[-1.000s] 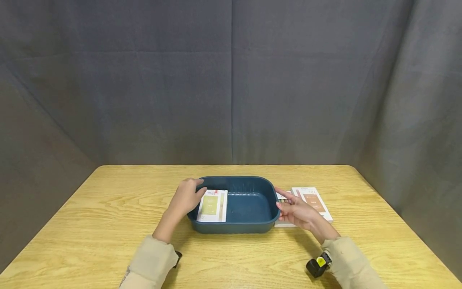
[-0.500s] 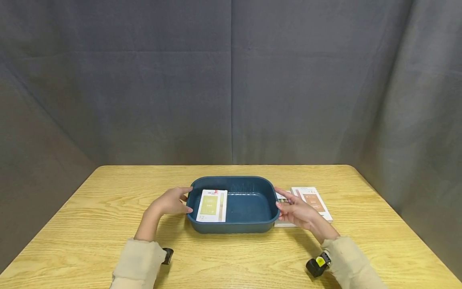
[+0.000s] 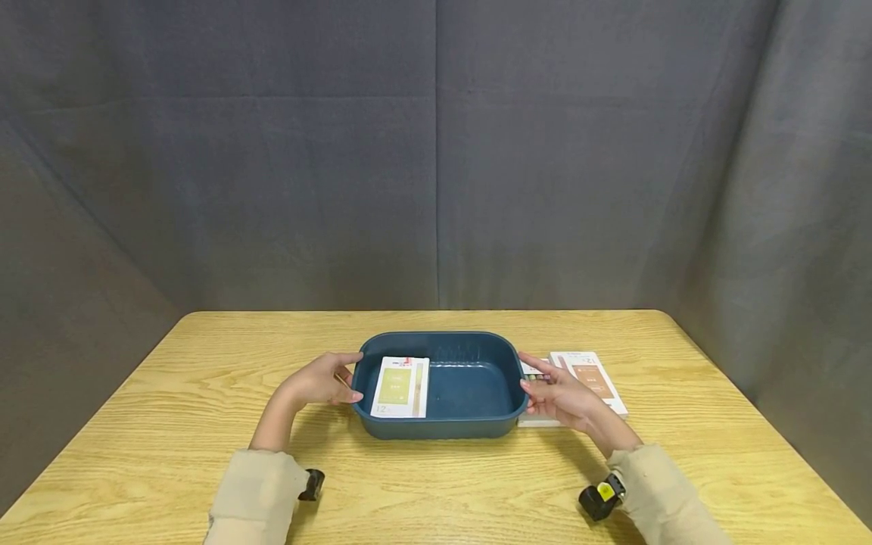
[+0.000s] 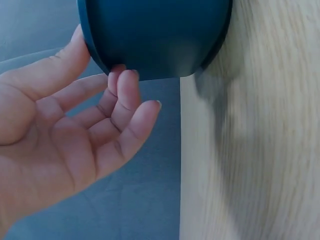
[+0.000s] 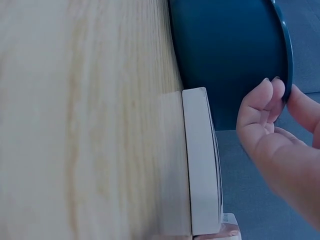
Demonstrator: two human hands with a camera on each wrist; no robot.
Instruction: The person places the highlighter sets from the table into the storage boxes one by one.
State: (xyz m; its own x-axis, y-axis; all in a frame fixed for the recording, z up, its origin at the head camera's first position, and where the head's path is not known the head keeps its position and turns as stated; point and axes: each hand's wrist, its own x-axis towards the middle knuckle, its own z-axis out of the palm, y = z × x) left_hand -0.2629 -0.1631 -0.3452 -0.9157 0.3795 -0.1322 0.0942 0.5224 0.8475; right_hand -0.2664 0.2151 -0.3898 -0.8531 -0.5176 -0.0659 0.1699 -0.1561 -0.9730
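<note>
A dark blue plastic basin (image 3: pixel 470 390), rectangular with rounded corners, sits on the table in the head view. At its left end my left hand (image 3: pixel 320 381) pinches the rim, thumb on the edge and fingertips against the outer wall, as the left wrist view shows on the basin (image 4: pixel 155 40). My right hand (image 3: pixel 562 399) holds the right rim in the same manner; in the right wrist view the hand's (image 5: pixel 280 140) fingers curl against the outer wall. Inside the basin, at the left, lies a flat white box (image 3: pixel 400 387) with a green panel, label up.
Right of the basin lies a white box (image 3: pixel 541 421) with a window of coloured sticks, partly hidden by my right hand. Beside it is another white box (image 3: pixel 591 378) with a brown panel. A grey curtain (image 3: pixel 436 189) hangs behind the wooden table (image 3: pixel 436 492).
My left hand has moved left, from over the white box in the basin to the basin's left rim, which it now holds. My right hand and the basin have stayed in place.
</note>
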